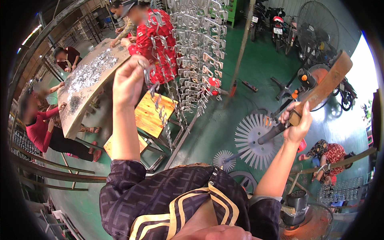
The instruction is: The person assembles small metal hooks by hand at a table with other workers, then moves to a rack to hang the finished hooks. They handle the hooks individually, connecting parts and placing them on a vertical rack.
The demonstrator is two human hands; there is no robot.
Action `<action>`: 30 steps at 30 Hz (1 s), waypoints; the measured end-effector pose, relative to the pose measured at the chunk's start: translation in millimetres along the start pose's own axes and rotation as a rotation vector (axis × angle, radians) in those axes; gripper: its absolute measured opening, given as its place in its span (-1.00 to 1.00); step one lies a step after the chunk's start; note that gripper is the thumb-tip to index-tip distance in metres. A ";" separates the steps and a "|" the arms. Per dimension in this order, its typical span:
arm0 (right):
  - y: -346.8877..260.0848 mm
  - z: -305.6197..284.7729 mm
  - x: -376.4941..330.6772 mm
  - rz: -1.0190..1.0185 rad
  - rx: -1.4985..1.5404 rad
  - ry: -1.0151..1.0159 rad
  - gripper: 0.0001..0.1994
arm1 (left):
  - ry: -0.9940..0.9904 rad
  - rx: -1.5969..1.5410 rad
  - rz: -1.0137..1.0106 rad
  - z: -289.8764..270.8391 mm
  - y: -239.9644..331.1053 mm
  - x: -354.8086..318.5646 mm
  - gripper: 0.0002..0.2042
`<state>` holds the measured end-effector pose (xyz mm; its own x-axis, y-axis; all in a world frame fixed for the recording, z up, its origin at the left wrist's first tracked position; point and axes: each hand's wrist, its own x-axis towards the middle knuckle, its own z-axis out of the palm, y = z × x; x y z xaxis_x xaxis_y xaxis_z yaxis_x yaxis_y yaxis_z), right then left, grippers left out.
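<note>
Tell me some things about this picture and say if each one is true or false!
1. The left hand holds a string of hanging metal pieces. True.
2. The right hand is empty. False: it grips a flat wooden bat.
3. The floor is green. True.
4. The table with small metal parts has nobody near it. False: several people sit or stand around it.
5. A standing fan is near the parked motorbikes. True.
</note>
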<state>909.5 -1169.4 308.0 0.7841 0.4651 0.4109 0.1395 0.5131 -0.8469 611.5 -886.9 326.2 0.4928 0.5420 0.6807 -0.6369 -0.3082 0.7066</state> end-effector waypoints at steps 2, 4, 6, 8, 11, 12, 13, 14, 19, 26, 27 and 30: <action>-1.1 5.5 1.2 -0.006 0.006 -0.033 -0.50 | -0.065 -0.002 -0.029 7.6 -16.2 -21.1 -0.92; -3.6 7.7 2.3 -0.011 0.011 -0.065 -0.49 | -0.112 -0.002 -0.061 16.4 -34.4 -42.5 -0.92; -6.4 9.2 4.0 -0.019 0.021 -0.091 -0.49 | -0.124 -0.014 -0.097 28.8 -50.7 -59.9 -0.92; -9.6 13.4 4.7 -0.028 0.030 -0.108 -0.48 | -0.164 -0.034 -0.103 40.7 -67.2 -75.6 -0.93; -12.4 14.1 8.9 -0.024 0.047 -0.166 -0.47 | -0.257 -0.019 -0.181 57.4 -82.1 -95.7 -0.96; -14.1 14.9 10.0 -0.019 0.059 -0.184 -0.47 | -0.302 0.003 -0.188 64.1 -86.2 -99.6 -0.96; -15.9 16.1 11.1 -0.015 0.072 -0.204 -0.47 | -0.332 -0.042 -0.234 70.6 -90.7 -104.7 -0.95; -18.0 17.0 12.0 -0.011 0.087 -0.211 -0.47 | -0.368 -0.045 -0.256 77.2 -96.6 -108.5 -0.95; -27.6 16.6 13.5 0.016 0.114 -0.253 -0.47 | -0.508 -0.129 -0.415 121.3 -120.8 -135.2 -0.94; -28.6 13.7 19.5 0.014 0.140 -0.306 -0.47 | -0.565 -0.138 -0.489 146.5 -153.6 -146.3 -0.91; -28.3 14.0 20.7 0.015 0.141 -0.310 -0.47 | -0.561 -0.139 -0.486 147.8 -157.2 -144.9 -0.91; -27.4 12.9 21.0 0.033 0.137 -0.315 -0.47 | -0.558 -0.140 -0.503 152.5 -162.9 -145.8 -0.89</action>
<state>914.4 -1164.4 344.2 0.5591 0.6720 0.4856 0.0175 0.5760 -0.8172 733.8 -1034.9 141.2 0.9462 0.1040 0.3066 -0.3076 -0.0063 0.9515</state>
